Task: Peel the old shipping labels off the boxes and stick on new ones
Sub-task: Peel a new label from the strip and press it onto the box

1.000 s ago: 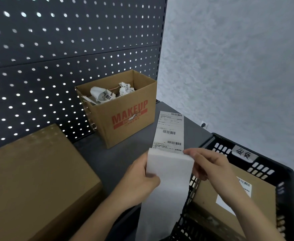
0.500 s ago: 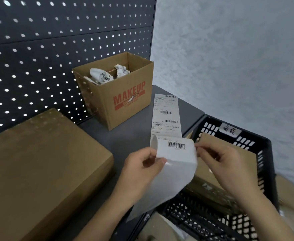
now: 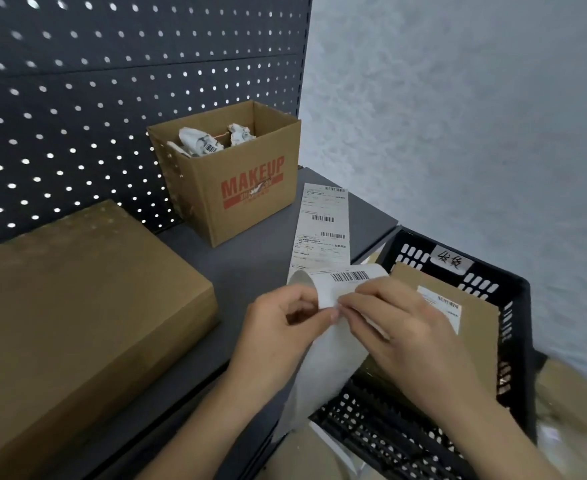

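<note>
Between both hands' fingers (image 3: 332,315), label strip (image 3: 323,233).

Dim, even indoor light; soft shadows; pegboard (image 3: 77,98) holes glow backlit; wide-angle bending, blur at edges.

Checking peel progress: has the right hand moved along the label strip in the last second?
Yes. The right hand went from the strip's right edge leftward, meeting the left hand.

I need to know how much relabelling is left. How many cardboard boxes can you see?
3: a closed flat box at left, the open MAKEUP box by the pegboard, and a labelled box in the black crate. More may lie below the shelf.
</note>
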Demonstrator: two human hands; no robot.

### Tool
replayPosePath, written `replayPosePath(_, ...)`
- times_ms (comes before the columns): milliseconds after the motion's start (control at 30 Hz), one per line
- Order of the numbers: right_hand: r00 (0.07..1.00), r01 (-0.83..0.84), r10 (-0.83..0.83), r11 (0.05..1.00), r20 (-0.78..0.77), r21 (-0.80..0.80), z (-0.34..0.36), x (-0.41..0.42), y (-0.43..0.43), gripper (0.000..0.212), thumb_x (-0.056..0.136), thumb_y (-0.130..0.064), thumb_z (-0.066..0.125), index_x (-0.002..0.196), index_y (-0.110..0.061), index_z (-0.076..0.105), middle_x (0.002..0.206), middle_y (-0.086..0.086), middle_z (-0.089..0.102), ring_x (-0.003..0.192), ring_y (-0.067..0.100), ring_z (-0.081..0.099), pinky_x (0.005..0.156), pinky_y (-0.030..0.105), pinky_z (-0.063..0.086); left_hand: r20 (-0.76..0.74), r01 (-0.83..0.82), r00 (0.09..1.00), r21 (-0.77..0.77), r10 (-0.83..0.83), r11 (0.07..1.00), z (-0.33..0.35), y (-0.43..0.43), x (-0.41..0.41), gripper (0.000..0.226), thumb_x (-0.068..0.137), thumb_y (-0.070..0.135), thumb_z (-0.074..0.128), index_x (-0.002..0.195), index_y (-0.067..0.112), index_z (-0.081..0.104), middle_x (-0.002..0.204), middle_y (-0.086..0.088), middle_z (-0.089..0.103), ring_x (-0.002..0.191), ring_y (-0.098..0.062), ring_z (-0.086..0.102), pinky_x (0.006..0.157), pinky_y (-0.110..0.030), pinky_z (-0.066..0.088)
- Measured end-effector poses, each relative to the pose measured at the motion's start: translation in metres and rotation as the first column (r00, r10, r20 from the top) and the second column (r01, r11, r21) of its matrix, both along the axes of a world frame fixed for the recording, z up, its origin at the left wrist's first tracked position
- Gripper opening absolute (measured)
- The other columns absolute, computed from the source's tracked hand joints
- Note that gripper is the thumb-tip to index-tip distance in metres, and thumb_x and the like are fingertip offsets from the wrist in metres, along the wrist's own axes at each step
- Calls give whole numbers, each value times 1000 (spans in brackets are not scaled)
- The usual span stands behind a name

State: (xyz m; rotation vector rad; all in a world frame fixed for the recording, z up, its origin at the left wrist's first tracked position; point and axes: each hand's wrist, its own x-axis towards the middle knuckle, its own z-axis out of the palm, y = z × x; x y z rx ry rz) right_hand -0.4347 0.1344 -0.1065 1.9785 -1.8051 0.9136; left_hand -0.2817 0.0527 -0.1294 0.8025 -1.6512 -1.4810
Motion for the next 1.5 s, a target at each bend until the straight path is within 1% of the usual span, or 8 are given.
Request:
replayPosePath(200,993,-60,60,998,-100,-3,0,-18,2,20,93,-30,63,96,-16,77,92,-3,67,78,15,64,54,27,51,26,129,992,-76,-127,989,0,5,-4,16,94,16,63,93,1,69,90,-22,68,87,-42,63,81,-58,51)
replayPosePath(333,989,-91,87,995,-121,-33,0,-22,3,23,94,-32,61,93,-15,77,91,-1,69,75,17,65,53,31,53,78,117,991,-129,-108,985,-3,9,-9,21,92,12,62,73,2,59,72,-23,52,68,-17,45,63,-34,36)
replayPosePath(500,983,-132,125,990,-133,-48,1,-26,1,22,95,-29,62,92,-13,76,90,0,69,75,19,66,55,34,54,112,92,991,-131,-78,987,-4,9,-17,13,91,16,61,83,9,69,79,-18,66,71,-26,57,69,-46,50)
replayPosePath(633,977,-129,115,989,-178,-74,-2,-27,-1,20,95,-25,62,90,-12,77,87,1,69,73,20,66,53,34,54,141,75,989,-163,-52,984,-1,10,-17,23,92,8,62,75,21,68,69,-2,65,68,-6,53,62,-33,44)
replayPosePath(800,978,-123,103,987,-181,-102,-6,-28,-3,13,91,-20,67,88,-11,76,85,1,69,70,21,65,51,34,53,181,99,981,-176,-66,979,5,13,-17,34,92,4,59,65,25,61,58,9,50,61,-2,42,58,-22,34)
replayPosePath(1033,978,-129,110,987,-180,-100,-7,-32,-3,13,91,-21,68,88,-12,76,85,0,69,69,20,65,51,35,53,218,122,972,-137,-90,983,9,12,-17,19,93,5,60,90,18,74,80,9,74,80,-5,69,74,-22,51)
replayPosePath(1200,975,-127,104,986,-194,-111,-6,-31,-2,14,91,-20,67,85,-11,76,83,0,69,67,21,65,50,34,51,239,99,969,-152,-61,983,9,12,-19,25,91,3,60,82,24,71,77,16,73,75,6,65,70,-8,42)
replayPosePath(1500,985,-112,96,988,-146,-107,-7,-31,-6,12,91,-19,68,86,-13,77,82,-1,70,70,19,66,54,31,53,207,53,978,-131,-25,990,4,6,-24,18,91,7,61,84,19,73,81,3,74,83,-21,71,81,-47,55)
